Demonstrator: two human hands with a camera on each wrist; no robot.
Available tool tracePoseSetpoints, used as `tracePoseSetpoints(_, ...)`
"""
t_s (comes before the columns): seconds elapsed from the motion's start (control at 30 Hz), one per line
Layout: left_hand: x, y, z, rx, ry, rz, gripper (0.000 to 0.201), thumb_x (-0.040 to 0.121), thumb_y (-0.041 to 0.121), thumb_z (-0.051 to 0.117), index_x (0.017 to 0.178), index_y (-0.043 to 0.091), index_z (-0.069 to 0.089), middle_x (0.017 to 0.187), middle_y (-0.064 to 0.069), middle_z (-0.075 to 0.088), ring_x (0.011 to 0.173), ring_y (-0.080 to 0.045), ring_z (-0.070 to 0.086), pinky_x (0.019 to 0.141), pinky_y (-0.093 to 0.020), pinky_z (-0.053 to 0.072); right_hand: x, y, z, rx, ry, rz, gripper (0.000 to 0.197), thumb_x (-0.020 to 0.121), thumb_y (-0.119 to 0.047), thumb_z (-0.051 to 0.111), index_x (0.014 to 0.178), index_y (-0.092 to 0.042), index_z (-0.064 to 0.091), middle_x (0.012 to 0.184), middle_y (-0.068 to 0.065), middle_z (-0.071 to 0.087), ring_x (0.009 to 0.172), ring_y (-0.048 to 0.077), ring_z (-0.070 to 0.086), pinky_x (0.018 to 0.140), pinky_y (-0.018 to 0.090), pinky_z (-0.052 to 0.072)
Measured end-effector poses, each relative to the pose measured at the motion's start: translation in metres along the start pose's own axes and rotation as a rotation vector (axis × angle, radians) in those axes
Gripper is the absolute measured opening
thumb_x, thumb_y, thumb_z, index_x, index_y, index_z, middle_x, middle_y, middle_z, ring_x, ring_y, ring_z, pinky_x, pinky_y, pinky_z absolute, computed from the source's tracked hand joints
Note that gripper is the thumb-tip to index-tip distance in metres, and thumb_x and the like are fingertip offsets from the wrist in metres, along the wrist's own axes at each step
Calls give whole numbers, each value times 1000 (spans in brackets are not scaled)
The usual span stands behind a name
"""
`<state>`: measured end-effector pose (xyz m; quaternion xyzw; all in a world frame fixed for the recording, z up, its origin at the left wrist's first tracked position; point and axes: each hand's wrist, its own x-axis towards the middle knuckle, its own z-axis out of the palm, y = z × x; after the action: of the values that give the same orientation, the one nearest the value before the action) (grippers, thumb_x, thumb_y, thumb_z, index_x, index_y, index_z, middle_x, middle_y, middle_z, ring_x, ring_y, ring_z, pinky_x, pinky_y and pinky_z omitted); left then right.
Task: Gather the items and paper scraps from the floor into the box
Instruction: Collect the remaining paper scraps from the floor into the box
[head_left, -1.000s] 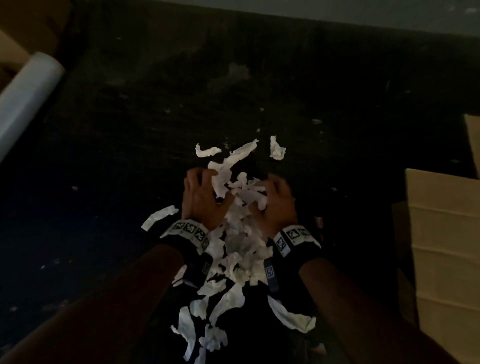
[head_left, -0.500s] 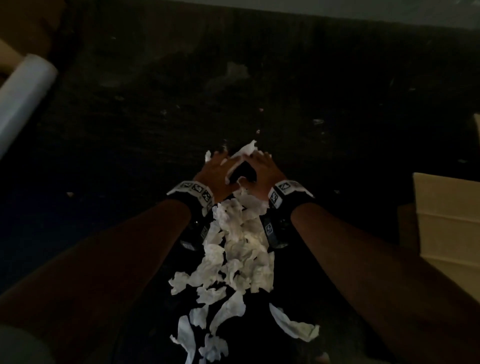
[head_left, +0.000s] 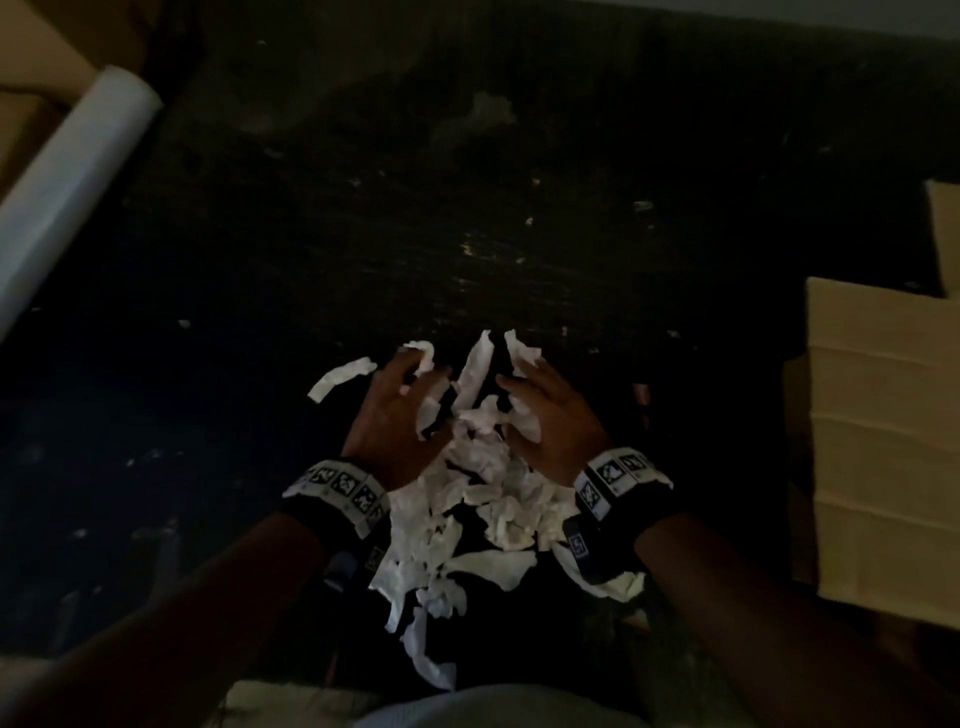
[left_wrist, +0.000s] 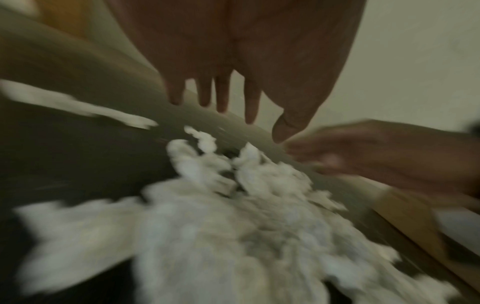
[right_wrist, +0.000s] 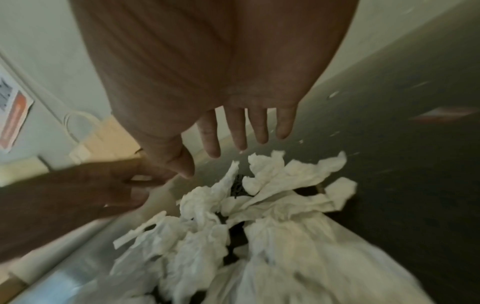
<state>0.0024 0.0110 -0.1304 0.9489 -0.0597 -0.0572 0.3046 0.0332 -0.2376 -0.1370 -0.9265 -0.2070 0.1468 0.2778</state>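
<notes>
A heap of torn white paper scraps (head_left: 483, 493) lies on the dark floor (head_left: 467, 208) in front of me. My left hand (head_left: 400, 410) hovers palm down at the heap's left side, fingers straight and spread. My right hand (head_left: 545, 410) does the same on the right side. Both hands frame the far end of the heap and hold nothing. The left wrist view shows the left hand (left_wrist: 221, 92) with straight fingers above the blurred scraps (left_wrist: 233, 205). In the right wrist view the right hand (right_wrist: 244, 131) is spread over the scraps (right_wrist: 259, 205). A cardboard box (head_left: 883, 441) stands at the right.
A white roll (head_left: 67, 182) lies at the far left beside brown cardboard (head_left: 31, 67). One loose scrap (head_left: 340, 376) sits left of my left hand, others trail toward me (head_left: 431, 660). A pale wall edge (head_left: 779, 10) runs along the back.
Both hands have drawn back toward me and parted, dragging the scraps into a tighter heap; half a second ago they were stretched farther out with fingertips touching.
</notes>
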Motion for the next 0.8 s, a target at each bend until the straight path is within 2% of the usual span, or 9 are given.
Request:
tracePoseSetpoints(0.1,-11,-18,-14,79,102,-282,82,83,47,73,153,26,36,165,-15,12,153,-39,7,119,-58,20,-26,2,2,-12,75,86,67,88,-46,64,149,-30,40,162,3,23,151,27,14,117,50,27)
tracePoseSetpoints(0.17,-11,-33,-20,66,50,-466,91,85,50,70,158,28,21,167,-17,-1,153,-40,-4,121,-60,9,-38,2,5,-38,64,213,70,88,-49,63,150,-33,35,164,5,18,151,29,12,118,49,26)
tracePoseSetpoints(0.23,-8,-46,-18,15,-37,-517,95,87,52,68,160,27,13,167,-15,0,154,-37,-4,122,-59,9,-44,-1,9,10,-21,302,70,91,-47,60,153,-35,28,165,5,14,151,28,10,119,47,24)
tracePoseSetpoints(0.3,-5,-50,-11,-29,-126,-430,95,87,53,67,160,27,12,168,-11,7,154,-32,2,122,-59,15,-46,-5,16,113,-95,232,69,93,-44,57,154,-37,25,164,0,17,151,23,13,119,46,25)
tracePoseSetpoints(0.4,-11,-31,1,-35,-211,-218,93,88,56,64,160,31,10,168,-3,9,155,-24,5,121,-58,19,-49,-13,18,171,-96,105,65,93,-44,56,152,-40,29,163,-5,22,150,17,15,119,42,26)
tracePoseSetpoints(0.47,-24,-13,5,-58,-207,-197,92,88,58,64,159,38,8,168,3,5,155,-21,4,121,-57,22,-53,-17,10,159,-52,119,65,93,-37,61,152,-36,33,162,-4,23,150,16,14,118,33,22)
tracePoseSetpoints(0.57,-59,6,4,-84,-147,-187,93,84,63,66,156,46,10,168,8,1,154,-23,9,117,-59,30,-69,-14,-2,116,51,130,64,91,-32,65,150,-34,38,160,-2,28,148,18,20,117,36,27)
tracePoseSetpoints(0.7,-129,16,6,24,-133,48,93,81,64,68,156,46,17,168,6,-7,155,-22,-5,118,-63,23,-115,2,-6,47,146,175,62,87,-26,69,145,-27,47,155,2,37,144,23,31,114,40,35)
tracePoseSetpoints(0.8,-179,11,16,163,-219,208,92,77,75,64,155,48,23,169,0,-9,155,-29,-11,117,-68,18,-160,10,1,22,147,175,64,82,-26,71,143,-24,51,150,4,40,139,25,36,110,39,40)
